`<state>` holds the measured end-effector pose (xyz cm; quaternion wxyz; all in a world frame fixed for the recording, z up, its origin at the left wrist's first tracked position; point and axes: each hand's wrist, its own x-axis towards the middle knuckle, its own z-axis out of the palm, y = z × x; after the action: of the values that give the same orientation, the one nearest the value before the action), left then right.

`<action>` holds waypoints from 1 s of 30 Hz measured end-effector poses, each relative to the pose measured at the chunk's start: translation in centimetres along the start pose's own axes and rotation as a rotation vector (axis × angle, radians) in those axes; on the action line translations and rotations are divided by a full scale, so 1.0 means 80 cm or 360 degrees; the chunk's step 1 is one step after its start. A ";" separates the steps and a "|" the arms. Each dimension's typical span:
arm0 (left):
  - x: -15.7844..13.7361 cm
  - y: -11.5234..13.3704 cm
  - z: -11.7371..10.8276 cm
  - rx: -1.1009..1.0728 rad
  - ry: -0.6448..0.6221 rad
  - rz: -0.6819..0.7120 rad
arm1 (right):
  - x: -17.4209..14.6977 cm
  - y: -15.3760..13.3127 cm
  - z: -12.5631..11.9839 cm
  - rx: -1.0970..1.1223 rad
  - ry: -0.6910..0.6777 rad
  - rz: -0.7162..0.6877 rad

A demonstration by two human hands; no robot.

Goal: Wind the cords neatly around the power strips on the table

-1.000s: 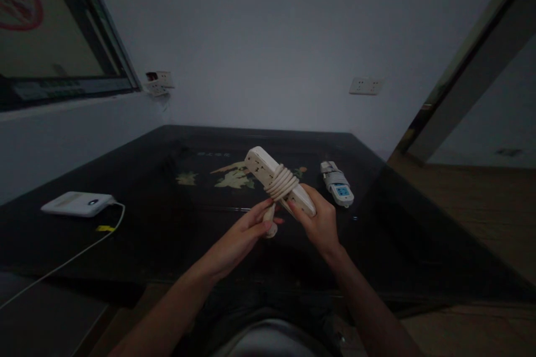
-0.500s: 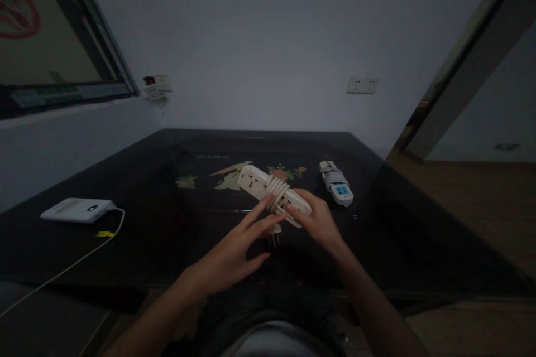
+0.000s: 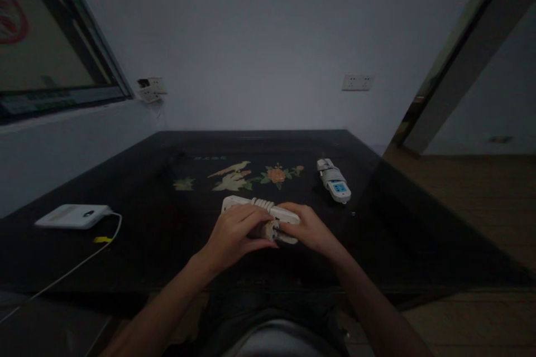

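Dim, flat light, tabletop [image 3: 167,217] near-black, wide-angle stretch toward edges

The hands [image 3: 233,232] and forearms [image 3: 167,301] are bare, the clothing [image 3: 228,307] dark

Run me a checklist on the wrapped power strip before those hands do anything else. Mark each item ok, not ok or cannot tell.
1. Right hand gripping the white power strip at its right end: ok.
2. Left hand closed firmly on the strip: cannot tell; its fingers hide the contact.
3. Cord wound around the strip's middle: ok.
4. Plug tucked under the windings: cannot tell; fingers partly cover it.
5. Second power strip apart from both hands: ok.
6. White device free of its cable: not ok, still connected.
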<state>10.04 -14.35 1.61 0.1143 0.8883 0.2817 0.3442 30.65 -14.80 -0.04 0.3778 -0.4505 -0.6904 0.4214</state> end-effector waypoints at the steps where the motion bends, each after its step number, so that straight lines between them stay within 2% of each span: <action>1: 0.003 -0.002 -0.001 0.0105 0.0001 0.0057 | 0.000 -0.001 0.001 -0.0012 -0.0006 0.0010; 4: 0.011 -0.009 -0.003 0.0266 -0.0082 0.0124 | -0.002 -0.006 0.000 -0.0204 -0.0011 -0.0009; 7: 0.018 -0.013 0.000 0.0248 -0.0296 0.0093 | -0.005 -0.017 -0.002 -0.0441 -0.0121 -0.0031; 10: 0.023 -0.011 0.000 0.0136 -0.0578 -0.0047 | -0.007 -0.033 -0.005 -0.0527 -0.0237 -0.0079; 13: 0.026 -0.004 -0.003 0.0038 -0.0675 -0.0177 | -0.005 -0.048 -0.010 -0.0600 -0.0269 -0.0093; 19: 0.038 -0.004 -0.007 -0.0200 -0.0428 -0.0318 | 0.009 -0.066 -0.035 -0.0421 -0.0221 -0.0242; 21: 0.042 -0.009 -0.003 -0.0450 -0.0250 -0.0372 | 0.006 -0.071 -0.048 -0.0322 -0.0085 -0.0274; 24: 0.048 -0.017 0.008 -0.0823 0.0056 -0.0562 | -0.009 -0.078 -0.054 -0.0182 0.0307 -0.0323; 27: 0.055 -0.024 0.022 -0.1041 0.0268 -0.0784 | -0.027 -0.073 -0.032 -0.0257 0.0616 -0.0535; 30: 0.063 -0.027 0.034 -0.1190 0.0335 -0.0914 | -0.034 -0.053 0.008 -0.0593 0.0637 -0.0587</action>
<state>14.06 -9.73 1.49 0.4871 0.6329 0.3827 0.4645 29.67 -18.55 3.24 0.4870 -0.4531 -0.7377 0.1155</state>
